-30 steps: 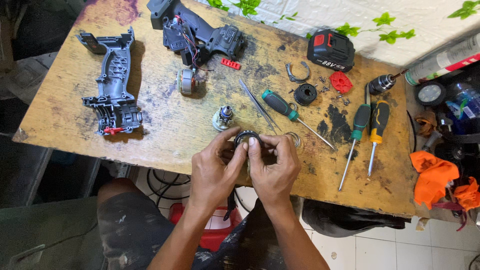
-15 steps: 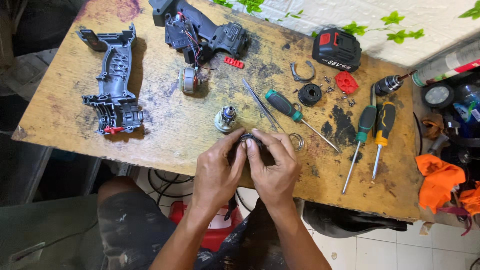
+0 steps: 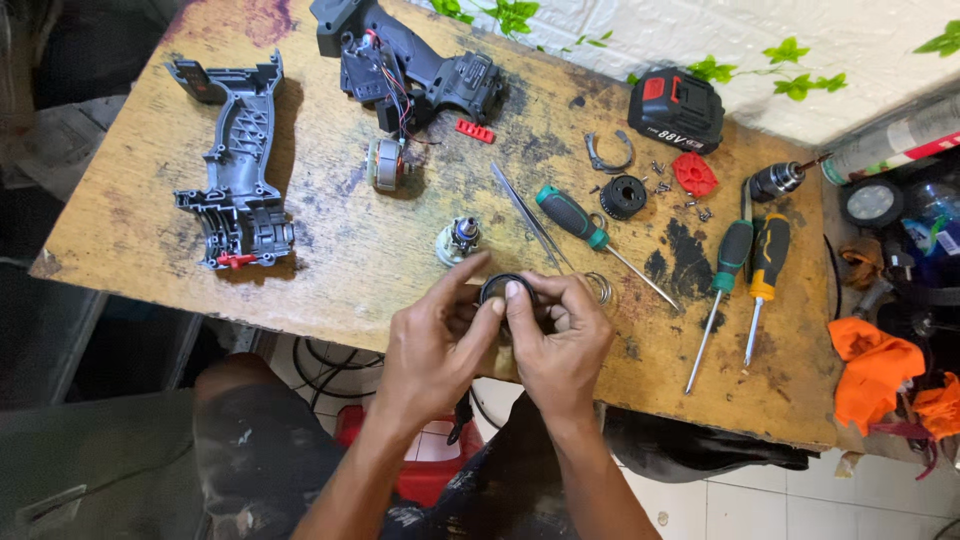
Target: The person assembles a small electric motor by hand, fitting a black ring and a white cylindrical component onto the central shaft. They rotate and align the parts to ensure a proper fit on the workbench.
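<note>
Both hands meet over the front edge of the worn wooden table (image 3: 330,250). My left hand (image 3: 432,345) and my right hand (image 3: 560,345) pinch a small black ring-shaped part (image 3: 500,290) between their fingertips. Just beyond the fingers lie a small metal gear assembly (image 3: 459,238), a pair of tweezers (image 3: 528,215) and a metal ring (image 3: 598,287). A green-handled screwdriver (image 3: 580,225) lies to the right of them.
A grey tool housing half (image 3: 235,170) lies at the left. An opened drill body with wires (image 3: 420,70) and a motor (image 3: 384,163) sit at the back. A black battery (image 3: 676,108), a black round part (image 3: 624,196), a chuck (image 3: 775,181), two more screwdrivers (image 3: 745,270) and orange cloth (image 3: 875,370) are at the right.
The hands have stayed together on the black ring part, with the fingers shifting slightly around it. The view has drifted a little.
</note>
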